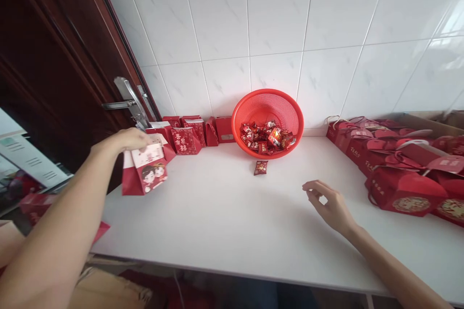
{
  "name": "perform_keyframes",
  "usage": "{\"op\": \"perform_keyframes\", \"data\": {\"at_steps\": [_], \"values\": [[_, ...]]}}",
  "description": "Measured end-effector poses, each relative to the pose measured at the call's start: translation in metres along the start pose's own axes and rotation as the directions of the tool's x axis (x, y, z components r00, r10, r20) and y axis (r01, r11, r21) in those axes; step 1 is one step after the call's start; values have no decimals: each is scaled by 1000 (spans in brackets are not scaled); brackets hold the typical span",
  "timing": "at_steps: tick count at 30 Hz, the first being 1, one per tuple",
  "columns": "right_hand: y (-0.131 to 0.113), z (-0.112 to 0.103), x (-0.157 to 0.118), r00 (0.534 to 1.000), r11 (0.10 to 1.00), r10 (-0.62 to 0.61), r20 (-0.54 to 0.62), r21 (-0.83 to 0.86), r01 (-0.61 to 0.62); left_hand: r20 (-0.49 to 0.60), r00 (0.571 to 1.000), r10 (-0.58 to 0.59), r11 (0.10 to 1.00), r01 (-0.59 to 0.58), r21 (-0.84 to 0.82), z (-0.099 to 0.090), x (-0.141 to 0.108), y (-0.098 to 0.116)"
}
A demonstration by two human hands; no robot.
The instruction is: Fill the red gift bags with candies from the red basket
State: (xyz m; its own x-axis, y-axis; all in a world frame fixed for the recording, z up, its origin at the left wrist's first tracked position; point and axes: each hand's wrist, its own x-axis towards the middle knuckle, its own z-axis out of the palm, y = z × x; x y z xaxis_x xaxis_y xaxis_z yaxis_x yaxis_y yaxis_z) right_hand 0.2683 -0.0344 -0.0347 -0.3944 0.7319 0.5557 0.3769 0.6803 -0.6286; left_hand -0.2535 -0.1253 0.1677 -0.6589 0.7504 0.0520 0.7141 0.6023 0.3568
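Note:
My left hand (125, 139) is closed on the top of a red and white paper gift box (139, 174) with a cartoon couple on its front. The box stands upright at the left end of the white table (217, 217). Over the table's right half, my right hand (331, 205) is curled in a loose pinch, thumb and forefinger nearly meeting, with nothing visible in it. A small dark red wrapped packet (260, 168) lies by itself on the table, in front of a red plastic basket (268, 101) of wrapped candies (268, 137).
Several red paper boxes (185, 141) line the wall behind my left hand. Rows of red gift boxes with handles (408, 190) crowd the right side. A dark wooden door with a metal handle (121, 105) is at left. An open cardboard box (108, 287) sits below the table's front edge.

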Motion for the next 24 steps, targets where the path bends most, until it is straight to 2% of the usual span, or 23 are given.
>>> {"op": "perform_keyframes", "data": {"at_steps": [1, 2, 5, 7, 9, 12, 17, 19, 20, 24], "values": [[0, 0, 0, 1000, 1000, 4, 7, -5, -4, 105, 994, 40, 997, -33, -69, 1, -8, 18], [-1, 1, 0, 1000, 1000, 11, 15, -10, -11, 149, 983, 109, 983, -85, -164, 5, -15, 36], [-4, 2, 2, 999, 999, 43, 31, -15, -43, 165, 922, 352, 868, -255, -426, 27, -37, 88], [-9, 4, 6, 997, 998, 60, 40, 5, -61, 181, 853, 489, 786, -341, -515, 49, -49, 116], [-15, 8, 12, 996, 996, 66, 60, 51, -69, 188, 761, 621, 695, -424, -581, 73, -62, 139], [-26, 17, 29, 993, 987, 61, 105, 138, -75, 184, 630, 755, 592, -533, -604, 105, -81, 163], [-38, 34, 54, 983, 963, 28, 179, 258, -74, 103, 520, 848, 475, -660, -582, 139, -108, 179], [-39, 39, 57, 982, 953, 24, 189, 292, -80, 92, 507, 857, 449, -647, -617, 147, -112, 180], [-38, 41, 57, 982, 947, 31, 189, 307, -89, 84, 514, 854, 441, -627, -643, 149, -113, 180], [-36, 43, 53, 980, 919, 63, 188, 372, -131, 48, 581, 812, 430, -543, -721, 159, -111, 181]]}}
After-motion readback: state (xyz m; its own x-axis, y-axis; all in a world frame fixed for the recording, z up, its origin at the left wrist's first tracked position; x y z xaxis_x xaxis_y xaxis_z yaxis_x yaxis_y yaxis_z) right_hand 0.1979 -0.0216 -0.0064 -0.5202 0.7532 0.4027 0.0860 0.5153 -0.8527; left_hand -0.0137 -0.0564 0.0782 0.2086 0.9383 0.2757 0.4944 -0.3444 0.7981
